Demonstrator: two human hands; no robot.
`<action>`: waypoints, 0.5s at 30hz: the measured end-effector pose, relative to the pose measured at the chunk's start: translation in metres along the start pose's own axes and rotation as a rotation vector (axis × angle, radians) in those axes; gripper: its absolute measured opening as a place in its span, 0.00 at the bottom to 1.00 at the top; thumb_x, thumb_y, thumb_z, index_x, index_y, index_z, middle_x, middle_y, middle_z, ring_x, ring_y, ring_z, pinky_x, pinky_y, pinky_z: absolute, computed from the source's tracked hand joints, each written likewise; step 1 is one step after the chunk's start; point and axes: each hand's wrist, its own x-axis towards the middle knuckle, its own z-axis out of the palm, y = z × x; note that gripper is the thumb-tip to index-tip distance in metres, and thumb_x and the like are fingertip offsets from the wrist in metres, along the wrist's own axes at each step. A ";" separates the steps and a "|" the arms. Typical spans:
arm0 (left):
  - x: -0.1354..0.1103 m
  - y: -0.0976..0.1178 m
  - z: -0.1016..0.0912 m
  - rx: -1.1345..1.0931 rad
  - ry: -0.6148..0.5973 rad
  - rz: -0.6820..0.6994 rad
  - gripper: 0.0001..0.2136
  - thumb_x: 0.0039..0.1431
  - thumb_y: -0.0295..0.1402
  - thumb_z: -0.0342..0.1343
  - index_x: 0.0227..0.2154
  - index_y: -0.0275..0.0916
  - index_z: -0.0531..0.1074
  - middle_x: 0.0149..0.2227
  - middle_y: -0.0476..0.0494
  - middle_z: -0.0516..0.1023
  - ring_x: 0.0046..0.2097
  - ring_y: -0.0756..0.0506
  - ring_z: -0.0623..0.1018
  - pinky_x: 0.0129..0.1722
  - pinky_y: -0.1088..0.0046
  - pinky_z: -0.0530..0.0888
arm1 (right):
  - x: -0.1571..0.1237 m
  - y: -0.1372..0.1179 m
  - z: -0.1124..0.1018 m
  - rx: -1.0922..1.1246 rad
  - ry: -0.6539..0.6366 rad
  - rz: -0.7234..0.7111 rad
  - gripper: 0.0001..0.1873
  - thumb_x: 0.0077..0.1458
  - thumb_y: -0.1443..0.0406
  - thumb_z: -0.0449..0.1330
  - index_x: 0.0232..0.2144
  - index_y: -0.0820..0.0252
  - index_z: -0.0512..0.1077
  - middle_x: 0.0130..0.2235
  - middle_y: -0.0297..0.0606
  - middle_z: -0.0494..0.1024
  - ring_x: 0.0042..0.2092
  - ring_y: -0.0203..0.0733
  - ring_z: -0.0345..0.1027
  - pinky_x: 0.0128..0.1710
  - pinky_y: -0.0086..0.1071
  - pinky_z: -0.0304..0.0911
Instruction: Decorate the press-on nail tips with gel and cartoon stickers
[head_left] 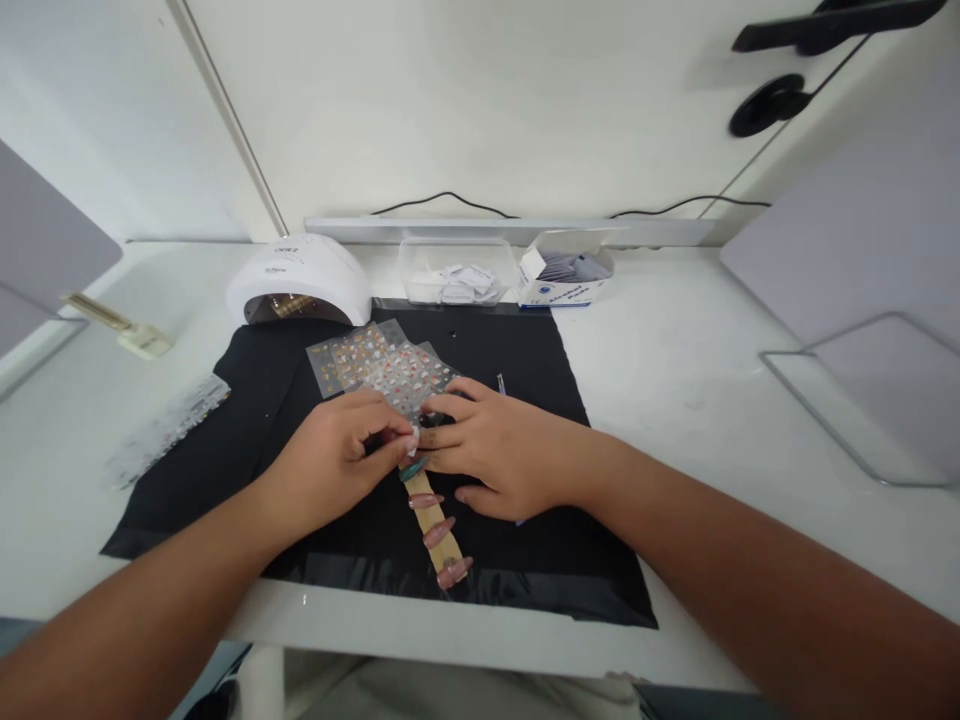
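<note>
A wooden stick (430,515) lies on the black mat, with several false nails set across it. Most are pinkish, like the false nail (439,532) near its middle; a teal false nail (412,470) sits higher up. My left hand (341,450) is closed in a pinch on a small white wipe (413,440) at the stick's upper end. Beside it, my right hand (502,445) has its fingers stretched and apart, the fingertips by the wipe and the stick's top end, which they partly hide. Just beyond lie clear nail sticker sheets (397,365).
A white nail lamp (300,275) stands at the back left. Behind the black mat (517,350) are a clear tray (491,270) of white packets and an alcohol pad box (566,275). More sheets (172,430) and a polish bottle (142,338) lie left.
</note>
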 end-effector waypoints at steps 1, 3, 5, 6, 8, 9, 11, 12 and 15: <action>0.000 0.000 0.001 0.017 -0.004 -0.007 0.06 0.63 0.29 0.57 0.31 0.38 0.78 0.29 0.47 0.77 0.32 0.48 0.75 0.34 0.72 0.70 | 0.000 0.000 0.000 -0.003 0.000 0.000 0.17 0.55 0.65 0.62 0.47 0.60 0.78 0.54 0.41 0.80 0.55 0.56 0.65 0.57 0.54 0.54; -0.001 0.002 0.001 0.051 -0.009 -0.023 0.06 0.62 0.29 0.57 0.31 0.38 0.78 0.29 0.47 0.77 0.32 0.48 0.76 0.34 0.72 0.70 | 0.001 -0.001 0.000 -0.008 -0.002 0.000 0.15 0.55 0.65 0.62 0.45 0.60 0.78 0.53 0.41 0.81 0.54 0.56 0.66 0.56 0.53 0.54; -0.001 0.003 0.001 0.076 -0.010 -0.038 0.06 0.62 0.29 0.58 0.31 0.38 0.78 0.29 0.47 0.77 0.32 0.48 0.76 0.33 0.72 0.70 | 0.002 -0.002 0.000 -0.013 -0.009 0.001 0.13 0.55 0.65 0.62 0.44 0.60 0.78 0.52 0.40 0.81 0.54 0.56 0.66 0.55 0.52 0.54; -0.001 0.004 0.001 0.085 -0.013 -0.041 0.06 0.62 0.29 0.58 0.31 0.38 0.78 0.29 0.47 0.78 0.32 0.48 0.76 0.33 0.72 0.70 | 0.002 -0.002 0.000 -0.015 -0.013 0.001 0.13 0.56 0.64 0.61 0.44 0.60 0.78 0.52 0.40 0.81 0.53 0.55 0.66 0.55 0.52 0.54; -0.002 0.005 0.000 0.100 -0.015 -0.037 0.06 0.62 0.29 0.58 0.30 0.38 0.78 0.28 0.47 0.77 0.31 0.48 0.76 0.32 0.73 0.70 | 0.002 -0.001 0.000 -0.018 -0.012 -0.003 0.13 0.56 0.64 0.61 0.44 0.60 0.78 0.51 0.41 0.82 0.54 0.55 0.66 0.55 0.51 0.53; -0.002 0.006 0.000 0.101 -0.014 -0.032 0.06 0.62 0.29 0.58 0.30 0.38 0.77 0.28 0.47 0.77 0.31 0.48 0.76 0.31 0.73 0.70 | 0.002 -0.001 0.001 -0.020 -0.008 -0.004 0.13 0.56 0.64 0.61 0.44 0.59 0.78 0.51 0.41 0.82 0.54 0.55 0.66 0.55 0.51 0.53; -0.002 0.005 0.000 0.086 -0.003 -0.017 0.06 0.62 0.29 0.58 0.30 0.38 0.77 0.29 0.47 0.78 0.32 0.48 0.76 0.32 0.73 0.70 | 0.001 -0.001 0.001 -0.020 0.000 -0.005 0.13 0.56 0.64 0.61 0.44 0.59 0.77 0.51 0.41 0.82 0.54 0.55 0.66 0.55 0.50 0.53; -0.002 0.005 0.000 0.069 0.005 -0.007 0.06 0.62 0.29 0.57 0.31 0.38 0.77 0.29 0.47 0.78 0.32 0.48 0.76 0.32 0.73 0.71 | 0.001 -0.001 0.001 -0.019 0.002 -0.004 0.14 0.56 0.64 0.61 0.45 0.59 0.77 0.52 0.40 0.82 0.54 0.55 0.66 0.55 0.50 0.52; -0.002 0.003 0.001 -0.001 0.029 0.038 0.06 0.63 0.27 0.57 0.32 0.38 0.78 0.30 0.47 0.78 0.33 0.49 0.77 0.34 0.73 0.72 | 0.001 -0.001 0.001 -0.013 0.002 -0.004 0.15 0.55 0.65 0.61 0.46 0.59 0.77 0.52 0.40 0.81 0.52 0.54 0.66 0.54 0.50 0.53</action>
